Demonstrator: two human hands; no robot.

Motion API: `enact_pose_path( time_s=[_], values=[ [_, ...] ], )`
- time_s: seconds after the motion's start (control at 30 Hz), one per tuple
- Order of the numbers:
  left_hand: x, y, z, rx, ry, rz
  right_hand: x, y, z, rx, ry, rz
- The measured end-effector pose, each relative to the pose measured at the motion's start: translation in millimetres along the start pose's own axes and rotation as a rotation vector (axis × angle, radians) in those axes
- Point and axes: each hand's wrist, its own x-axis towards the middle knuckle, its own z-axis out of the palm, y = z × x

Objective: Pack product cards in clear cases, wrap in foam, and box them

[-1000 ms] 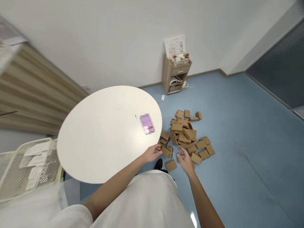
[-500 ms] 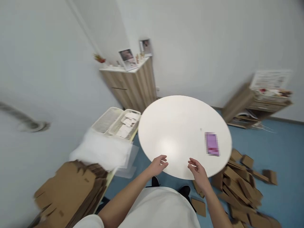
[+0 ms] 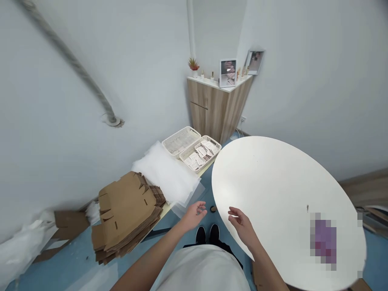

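Both of my hands are held out in front of my body with nothing in them. My left hand, fingers slightly curled and apart, hovers between the side table and the round white table. Over the near left edge of the round table is my right hand, its fingers loosely bent and apart. A pixelated purple item lies on the right part of the round table. To the left sit a stack of flat brown cardboard boxes and a pile of white translucent sheets.
Behind the sheets are a white basket and another basket holding small white packets. A wooden cabinet with framed pictures fills the corner. White plastic bags lie at the lower left.
The view has swung left, so the round table, cabinet and cardboard stack appear further right. The loose boxes on the right floor have mostly left view. Both hands remain raised and empty.
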Motion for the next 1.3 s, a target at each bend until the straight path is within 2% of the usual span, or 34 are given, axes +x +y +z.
enact_pose_path(
  time_s=[0.23,0.47,0.67,0.8,0.93,1.03,1.13,1.3],
  values=[
    [-4.2,-4.2,-26.1,0.020,0.101,-0.087,53.6,-17.3,18.3,-0.034,-0.164,-0.030],
    [6.7,-26.5,-45.3,-0.029,0.152,-0.127,87.1,-19.5,40.4,-0.103,-0.330,-0.013],
    [27.3,-35.8,-89.9,0.000,0.168,-0.073,126.9,-43.9,72.1,-0.185,-0.324,-0.007],
    [49.0,-29.7,-121.7,0.010,0.143,-0.034,147.7,-67.0,98.7,-0.272,-0.264,-0.037],
    [73.6,-21.6,-141.7,0.015,0.063,0.022,160.5,-76.2,114.0,-0.339,-0.227,-0.075],
    [95.5,-16.9,-150.8,0.010,0.018,0.041,171.9,-78.7,114.8,-0.399,-0.173,-0.088],
    [123.4,-9.9,-155.7,-0.016,0.041,0.046,193.9,-85.4,110.4,-0.459,-0.107,-0.112],
    [184.4,9.4,-154.4,-0.116,0.083,0.035,257.9,-101.2,103.5,-0.617,-0.024,-0.263]
  ],
)
